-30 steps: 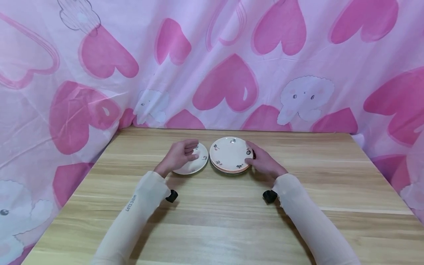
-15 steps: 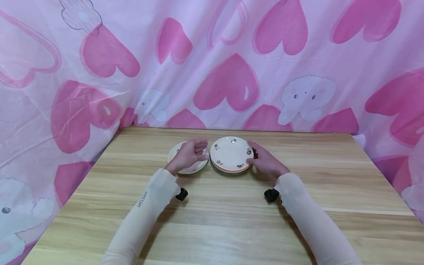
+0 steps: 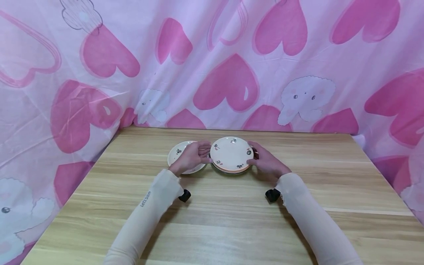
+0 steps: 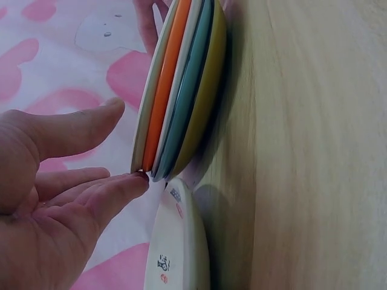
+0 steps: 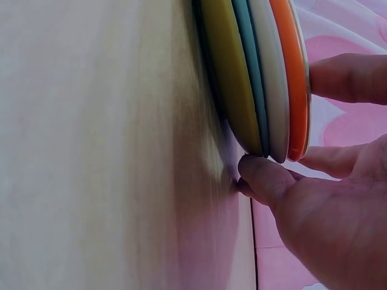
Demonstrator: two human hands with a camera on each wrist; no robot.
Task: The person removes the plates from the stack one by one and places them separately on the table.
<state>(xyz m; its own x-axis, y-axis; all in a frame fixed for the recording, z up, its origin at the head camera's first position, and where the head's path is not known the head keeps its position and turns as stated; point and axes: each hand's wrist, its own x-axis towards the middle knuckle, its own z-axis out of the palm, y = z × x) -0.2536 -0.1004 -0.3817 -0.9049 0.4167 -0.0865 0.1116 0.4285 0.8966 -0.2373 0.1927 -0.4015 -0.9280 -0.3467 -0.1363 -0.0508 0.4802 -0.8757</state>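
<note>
I'm seeing the left hand (image 3: 190, 156) shifting rightward, fingers wide, tips now reaching the stack (image 3: 230, 152). The right hand (image 3: 265, 158) is gripping its rim; it's resting on the table (image 3: 225, 221) beside a plate (image 3: 176, 152), seemingly getting steadied from both sides.

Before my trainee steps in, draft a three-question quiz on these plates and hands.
1. True or false: the single white printed plate lies on top of the plate stack.
2. What colour is the outside of the stack's bottom plate? A orange; B teal; C mustard yellow.
3. Which hand has its thumb on the stack's top plate?

Key: 1 false, it lies beside it; 2 C; 3 the right hand.
</note>
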